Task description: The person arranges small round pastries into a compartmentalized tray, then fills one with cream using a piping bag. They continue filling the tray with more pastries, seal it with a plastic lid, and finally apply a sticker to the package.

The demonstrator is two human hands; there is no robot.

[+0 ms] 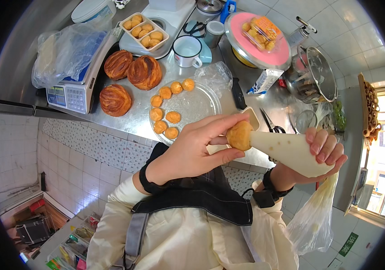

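Between its thumb and fingers my left hand (199, 145) holds a small golden cream puff (239, 135). My right hand (324, 155) squeezes a clear plastic piping bag (283, 145) filled with pale cream; its tip meets the puff's right side. The bag's twisted, loose end hangs below that hand. On a round clear glass plate (195, 101), several more puffs (172, 117) lie, most in a curve along the left rim. A small cream-coloured tray (251, 118) is partly hidden behind my left hand and the puff.
Three large browned pastries (115, 100) lie beside a scale (69, 96). Behind the plate are a divided tray of puffs (144, 32) and an enamel mug (187, 50). A black-handled knife (238, 93), scissors (273, 125), a pink-topped turntable (236, 30) and a steel pot (314, 74) stand rightward.
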